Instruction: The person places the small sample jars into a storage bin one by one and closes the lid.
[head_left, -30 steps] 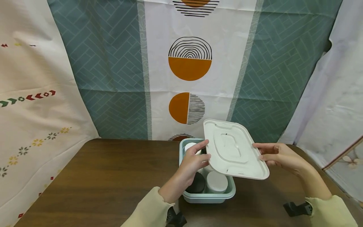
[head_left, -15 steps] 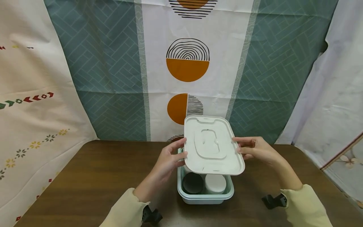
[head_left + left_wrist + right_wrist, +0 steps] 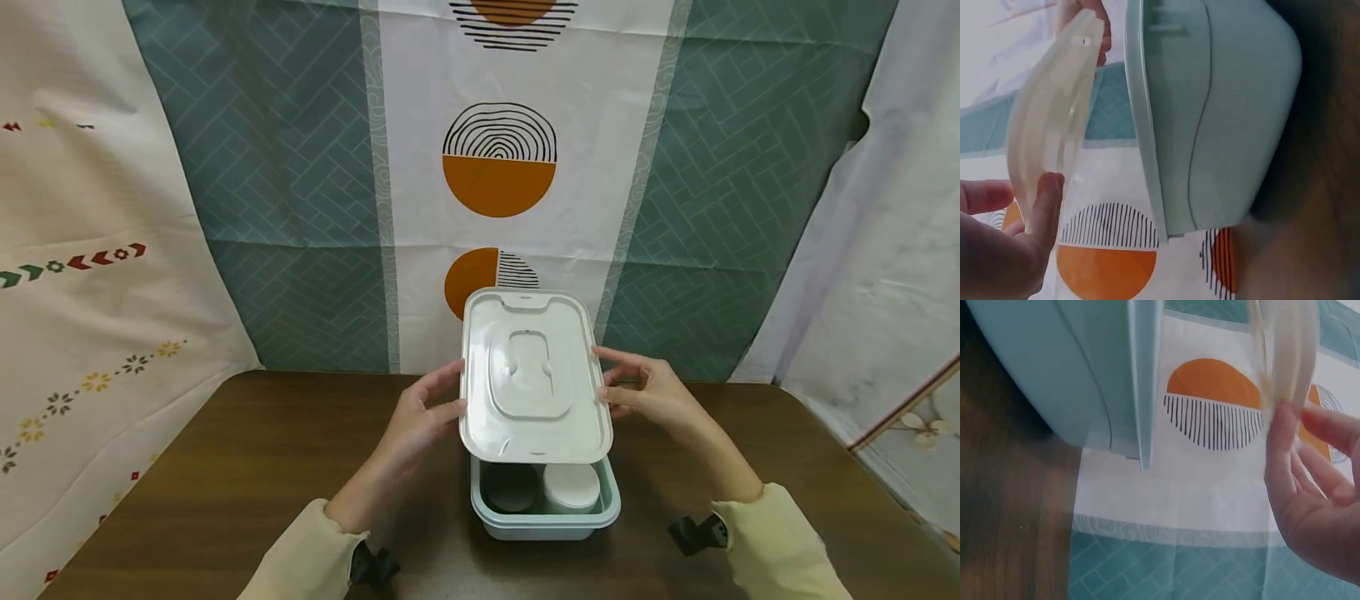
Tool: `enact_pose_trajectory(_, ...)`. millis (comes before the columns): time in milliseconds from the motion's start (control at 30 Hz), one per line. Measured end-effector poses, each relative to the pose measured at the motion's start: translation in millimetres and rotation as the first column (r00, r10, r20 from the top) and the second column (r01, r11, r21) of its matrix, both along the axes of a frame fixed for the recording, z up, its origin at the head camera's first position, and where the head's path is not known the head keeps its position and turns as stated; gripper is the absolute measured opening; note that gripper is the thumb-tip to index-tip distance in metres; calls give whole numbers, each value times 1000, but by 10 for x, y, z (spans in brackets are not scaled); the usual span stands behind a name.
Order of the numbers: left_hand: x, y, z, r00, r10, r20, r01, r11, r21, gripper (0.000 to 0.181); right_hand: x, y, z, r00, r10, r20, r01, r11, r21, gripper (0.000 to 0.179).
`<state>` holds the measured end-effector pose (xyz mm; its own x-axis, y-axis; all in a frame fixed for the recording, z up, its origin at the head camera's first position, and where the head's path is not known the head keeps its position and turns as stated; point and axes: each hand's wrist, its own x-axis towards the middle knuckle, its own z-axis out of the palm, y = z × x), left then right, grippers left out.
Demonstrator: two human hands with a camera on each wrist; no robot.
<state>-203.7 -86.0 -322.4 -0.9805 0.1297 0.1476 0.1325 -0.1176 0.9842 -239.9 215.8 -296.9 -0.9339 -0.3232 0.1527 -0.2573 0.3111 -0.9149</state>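
Note:
A white plastic lid (image 3: 534,375) with a moulded panel in its middle is held up over a pale blue-green plastic box (image 3: 543,527). My left hand (image 3: 416,425) pinches the lid's left edge between thumb and fingers. On the opposite edge, my right hand (image 3: 648,392) grips it the same way. Both wrist views show a gap between the lid and the box's rim (image 3: 1141,119). Inside the box's near end stand a black-topped round container (image 3: 512,487) and a white-topped one (image 3: 572,487); the lid hides the far part of the box in the head view.
The box stands on a dark brown wooden table (image 3: 300,467). Behind it hangs a curtain (image 3: 495,183) with orange half circles and teal side panels. Pale cloths (image 3: 112,333) drape at the left and right sides.
Both hands have carried the lid left, from the right of the box to over it, and straightened it in line with the box. More of the lid now faces the head camera squarely.

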Motion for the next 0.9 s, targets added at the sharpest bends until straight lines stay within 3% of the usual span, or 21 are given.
enact_pose_trajectory(133, -30, 4, 24, 997, 24, -70, -26, 999, -19, 55, 13, -64, -4, 989, -122, -82, 120, 992, -29, 66)
enact_pose_trajectory(333, -48, 53, 89, 982, 53, -181, -70, 994, -88, 48, 40, -150, -4, 943, -300, -148, 284, 952, -118, 41)
enact_pose_trajectory(467, -33, 96, 137, 973, 112, -204, -137, 984, -116, 42, 49, -180, -13, 906, -378, -189, 338, 917, -213, 28)
enact_pose_trajectory(567, -21, 130, 167, 973, 146, -179, -163, 983, -82, 38, 53, -188, -31, 867, -430, -254, 366, 893, -261, 23)
enact_pose_trajectory(700, -20, 150, 196, 986, 137, -93, -129, 988, 83, 37, 63, -207, -51, 798, -477, -368, 383, 873, -301, 12)
enact_pose_trajectory(800, -28, 128, 212, 994, 107, -32, -99, 977, 187, 39, 109, -245, -28, 776, -457, -434, 325, 880, -346, 7)
enact_pose_trajectory(900, -47, 75, 212, 997, 75, 19, -77, 978, 194, 41, 172, -289, 14, 768, -412, -490, 250, 898, -363, 8)
